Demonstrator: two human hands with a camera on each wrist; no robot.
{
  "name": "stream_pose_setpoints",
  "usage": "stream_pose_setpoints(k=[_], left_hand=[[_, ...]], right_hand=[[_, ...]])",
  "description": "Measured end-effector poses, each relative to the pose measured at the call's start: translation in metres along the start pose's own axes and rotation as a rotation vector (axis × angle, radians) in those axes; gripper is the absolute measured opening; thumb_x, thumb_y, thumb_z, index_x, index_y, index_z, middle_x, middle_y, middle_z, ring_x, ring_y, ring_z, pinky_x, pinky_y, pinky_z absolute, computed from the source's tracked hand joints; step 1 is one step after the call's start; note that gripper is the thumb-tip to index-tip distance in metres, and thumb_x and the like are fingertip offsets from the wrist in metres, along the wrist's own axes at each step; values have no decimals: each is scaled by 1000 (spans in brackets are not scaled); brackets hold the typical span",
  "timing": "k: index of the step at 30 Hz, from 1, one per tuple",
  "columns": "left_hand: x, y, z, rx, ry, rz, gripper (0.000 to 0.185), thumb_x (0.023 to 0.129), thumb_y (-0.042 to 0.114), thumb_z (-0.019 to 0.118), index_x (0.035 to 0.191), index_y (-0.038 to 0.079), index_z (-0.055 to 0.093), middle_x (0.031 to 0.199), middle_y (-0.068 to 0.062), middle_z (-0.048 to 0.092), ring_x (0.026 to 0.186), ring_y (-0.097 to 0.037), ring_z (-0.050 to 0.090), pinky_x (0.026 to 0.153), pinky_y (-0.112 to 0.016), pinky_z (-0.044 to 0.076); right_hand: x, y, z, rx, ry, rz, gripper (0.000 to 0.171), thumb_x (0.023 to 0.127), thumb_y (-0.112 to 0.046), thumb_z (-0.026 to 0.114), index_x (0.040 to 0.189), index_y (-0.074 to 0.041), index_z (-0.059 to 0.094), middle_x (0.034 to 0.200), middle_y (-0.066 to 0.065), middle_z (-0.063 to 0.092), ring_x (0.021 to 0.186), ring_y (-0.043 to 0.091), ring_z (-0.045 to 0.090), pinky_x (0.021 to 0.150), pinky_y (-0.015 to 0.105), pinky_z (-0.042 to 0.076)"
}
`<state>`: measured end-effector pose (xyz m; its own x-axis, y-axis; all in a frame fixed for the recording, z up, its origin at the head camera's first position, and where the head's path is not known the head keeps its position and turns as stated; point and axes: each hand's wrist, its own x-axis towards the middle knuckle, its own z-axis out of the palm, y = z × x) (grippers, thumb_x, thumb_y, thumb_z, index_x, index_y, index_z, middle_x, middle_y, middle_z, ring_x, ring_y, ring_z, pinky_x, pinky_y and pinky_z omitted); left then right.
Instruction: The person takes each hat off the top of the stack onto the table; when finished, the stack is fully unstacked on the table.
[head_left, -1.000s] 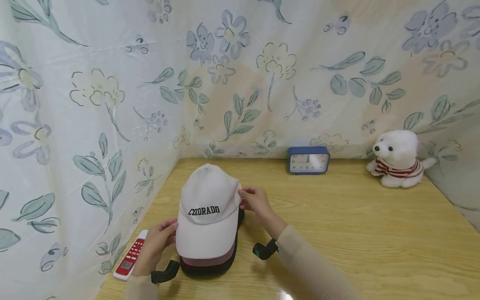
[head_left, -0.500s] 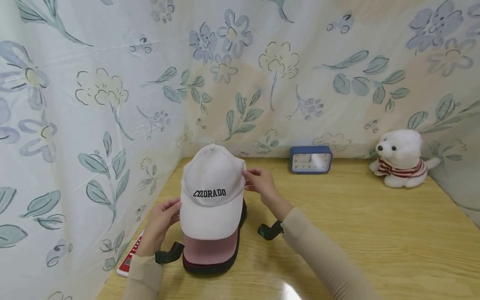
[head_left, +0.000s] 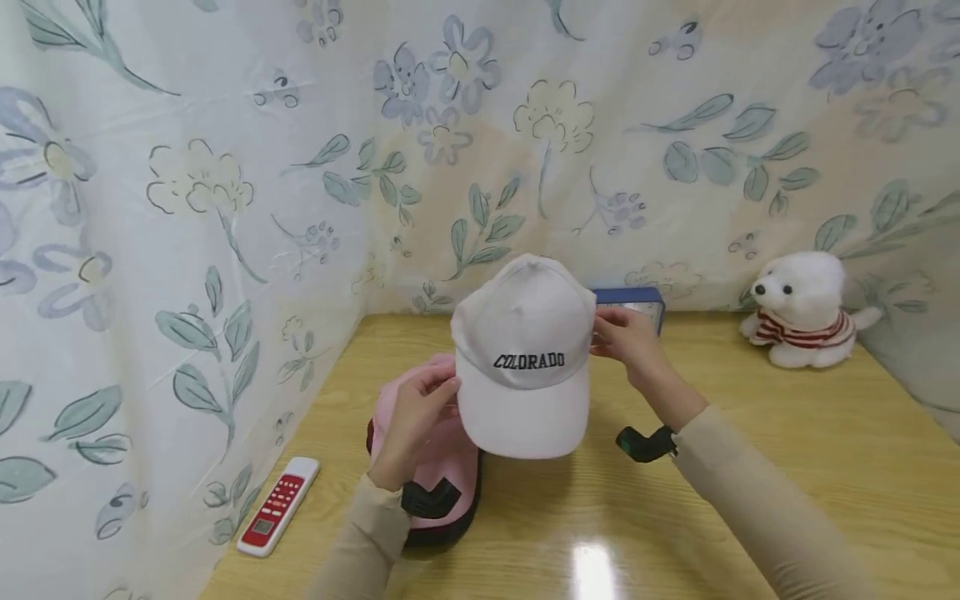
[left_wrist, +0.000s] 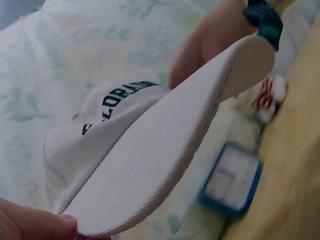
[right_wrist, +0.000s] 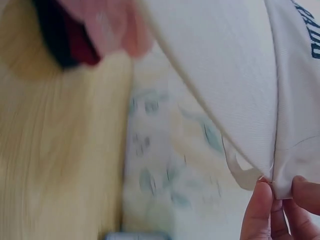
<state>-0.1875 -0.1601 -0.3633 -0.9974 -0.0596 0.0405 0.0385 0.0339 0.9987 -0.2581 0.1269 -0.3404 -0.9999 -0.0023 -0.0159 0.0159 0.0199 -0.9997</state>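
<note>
A white cap (head_left: 523,350) lettered COLORADO hangs in the air above the wooden table (head_left: 750,467). My left hand (head_left: 420,412) pinches its left edge and my right hand (head_left: 626,342) pinches its right edge. In the left wrist view the white cap (left_wrist: 150,155) shows its brim from below, with my thumb at the bottom left. The right wrist view has my fingertips (right_wrist: 272,210) pinching the cap's edge (right_wrist: 280,180). A pink cap (head_left: 431,442) lies on a dark cap (head_left: 442,533) on the table, below and left of the white one.
A red and white remote (head_left: 277,506) lies at the table's left edge. A blue alarm clock (head_left: 637,302) stands at the back, partly hidden by my right hand. A white plush bear (head_left: 798,310) sits at the back right. Flowered cloth (head_left: 187,208) walls the left and rear.
Both hands have lifted the white cap off the stack and carried it up and to the right. The pink cap under it is now uncovered.
</note>
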Motion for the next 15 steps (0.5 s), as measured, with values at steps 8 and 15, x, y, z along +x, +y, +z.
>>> stream_pose_setpoints(k=[8,15], left_hand=[[9,-16,80,-116,-147,-60,27,89,9,58,110,-8,57,87,-8,62,70,-12,60,62,-25,52],[25,-42,140,-74,-163,-135,21,88,11,60,104,-3,62,85,-8,64,67,-12,60,61,-26,53]], right_hand=[[-13,3,-78,-64,114,-15,28,91,-26,58,106,-3,54,80,-14,59,69,2,61,66,22,53],[-16,29,-134,-119,153,57,31,92,-29,55,110,-4,51,76,-18,58,69,0,61,68,22,53]])
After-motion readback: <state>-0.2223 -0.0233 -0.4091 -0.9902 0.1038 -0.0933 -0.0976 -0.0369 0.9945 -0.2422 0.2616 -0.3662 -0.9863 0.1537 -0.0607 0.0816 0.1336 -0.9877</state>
